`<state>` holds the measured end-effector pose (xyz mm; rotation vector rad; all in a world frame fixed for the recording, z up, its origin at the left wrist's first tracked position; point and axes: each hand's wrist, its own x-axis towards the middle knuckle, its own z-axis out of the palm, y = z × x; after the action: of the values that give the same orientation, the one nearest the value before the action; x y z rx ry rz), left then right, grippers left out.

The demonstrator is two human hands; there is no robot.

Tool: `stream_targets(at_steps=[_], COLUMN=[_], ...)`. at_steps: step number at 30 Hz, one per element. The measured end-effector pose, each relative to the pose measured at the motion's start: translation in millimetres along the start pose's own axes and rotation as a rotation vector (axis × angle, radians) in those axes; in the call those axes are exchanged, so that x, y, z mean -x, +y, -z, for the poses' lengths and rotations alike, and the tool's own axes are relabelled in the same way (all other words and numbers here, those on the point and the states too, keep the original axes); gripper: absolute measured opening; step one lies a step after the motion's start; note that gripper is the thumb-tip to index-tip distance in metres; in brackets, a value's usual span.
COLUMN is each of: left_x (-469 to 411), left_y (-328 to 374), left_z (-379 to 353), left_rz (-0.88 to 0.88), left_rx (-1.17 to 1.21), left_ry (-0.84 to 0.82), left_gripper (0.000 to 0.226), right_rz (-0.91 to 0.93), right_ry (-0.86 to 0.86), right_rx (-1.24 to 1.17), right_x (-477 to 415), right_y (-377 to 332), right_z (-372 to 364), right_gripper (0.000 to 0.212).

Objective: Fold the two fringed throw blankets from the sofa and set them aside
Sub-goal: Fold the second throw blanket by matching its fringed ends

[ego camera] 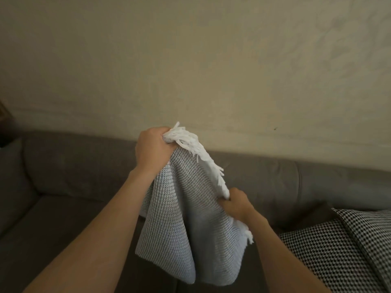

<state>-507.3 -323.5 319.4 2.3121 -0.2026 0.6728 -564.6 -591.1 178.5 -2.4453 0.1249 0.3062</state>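
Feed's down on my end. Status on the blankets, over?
Both gripping: left hand, right hand on grey blanket at its fringed edge. It hangs above sofa. At right, patterned fabric, not in the way.

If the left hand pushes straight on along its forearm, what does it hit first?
Beyond the left hand and its gripped blanket, probably the wall, just above the sofa back; depth unclear.

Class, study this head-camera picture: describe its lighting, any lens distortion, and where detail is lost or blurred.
Head view: dim, warm, even light with no hard shadows; the wide lens bows the sofa back into a curve; the white fringe of the blanket is the brightest patch, its strands nearly washed out; the far left edge falls into darkness.
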Motion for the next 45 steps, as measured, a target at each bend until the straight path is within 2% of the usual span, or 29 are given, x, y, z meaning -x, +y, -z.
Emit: stream_targets(at_steps=[2, 3, 7, 9, 11, 13, 16, 19, 21, 24, 26, 27, 29, 31, 33, 35, 37, 39, 41, 44, 45], left_x=[0.0, 0.4, 8.6, 15.8, 22.7, 29.3, 40.1, 49.9, 54.8, 58.1, 56.4, 54.2, 48.8, 43.7, 39.5, 38.1, 37.8, 36.4, 33.1, 28.0, 27.5], left_y=[-3.7, -5.1, -10.6, -15.1, -19.8, -23.6, -27.9, -37.5, -43.7, -42.4, -39.1, -38.4, -38.5, -36.1, -29.8, -23.1, -18.4, -15.5, -12.8, -14.6, -16.3], left_z=[0.4, 1.8, 3.8, 0.4, -3.3, -7.7, -14.6, -19.2, -21.8, -28.9, -31.9, -31.6, -29.8, -28.2, -27.5, -28.2, -28.8, -28.0, -25.0, -19.6, -18.3], left_rz=[0.043, 0.051, 0.080, 0.121, 0.147, 0.167, 0.206, 0.254, 0.262, 0.272, 0.342, 0.396, 0.469, 0.506, 0.531, 0.532, 0.524, 0.531, 0.545, 0.570, 0.572], left_rx=[0.006, -0.011, -0.098, -0.121, -0.172, -0.206, -0.226, -0.243, -0.263, -0.277, -0.226, -0.200, -0.159, -0.109, -0.050, -0.003, 0.023, 0.044, 0.072, 0.069, 0.061], left_ry=[-0.005, -0.012, -0.084, -0.170, -0.240, -0.275, -0.241, -0.182, -0.152, -0.106, -0.029, 0.015, 0.071, 0.114, 0.158, 0.187, 0.208, 0.226, 0.251, 0.262, 0.261], left_gripper=[0.029, 0.032, 0.054, 0.072, 0.080, 0.077, 0.064, 0.045, 0.030, 0.021, 0.020, 0.021, 0.021, 0.020, 0.018, 0.016, 0.016, 0.017, 0.019, 0.022, 0.022], right_rz=[0.003, -0.014, -0.059, -0.126, -0.174, -0.181, -0.156, -0.115, -0.117, -0.131, 0.017, 0.099, 0.204, 0.195, 0.134, 0.038, -0.035, -0.022, 0.012, 0.060, 0.056], right_ry=[0.221, 0.279, 0.299, 0.400, 0.488, 0.579, 0.698, 0.729, 0.755, 0.857, 0.784, 0.680, 0.384, 0.108, -0.025, -0.048, -0.066, -0.019, 0.065, 0.243, 0.303], right_rx=[-0.204, -0.248, -0.192, -0.284, -0.414, -0.492, -0.554, -0.526, -0.452, -0.200, -0.076, -0.028, 0.128, 0.294, 0.400, 0.422, 0.443, 0.404, 0.270, -0.030, -0.140], right_x=[3.0, 4.6, -0.6, -4.4, -6.5, -8.9, -8.7, -4.9, -0.5, 3.4, 1.7, -0.3, -5.0, -6.7, -6.2, -1.9, 2.5, 2.6, 1.2, -0.2, -0.4], right_y=[2.0, 2.4, 6.9, 6.2, 2.0, -4.4, -18.6, -30.7, -38.0, -41.9, -34.7, -28.7, -14.0, -2.3, 10.8, 25.7, 38.3, 45.1, 44.6, 32.3, 27.6], right_z=[0.5, 2.5, 5.4, 10.9, 17.5, 23.7, 30.4, 44.5, 55.1, 59.5, 57.0, 56.7, 58.6, 54.4, 39.7, 20.7, 4.5, -8.6, -17.8, -20.7, -18.7], right_gripper=[0.022, 0.020, 0.023, 0.029, 0.031, 0.031, 0.028, 0.025, 0.023, 0.018, 0.010, 0.008, 0.036, 0.047, 0.035, 0.013, 0.020, 0.021, 0.018, 0.041, 0.043])
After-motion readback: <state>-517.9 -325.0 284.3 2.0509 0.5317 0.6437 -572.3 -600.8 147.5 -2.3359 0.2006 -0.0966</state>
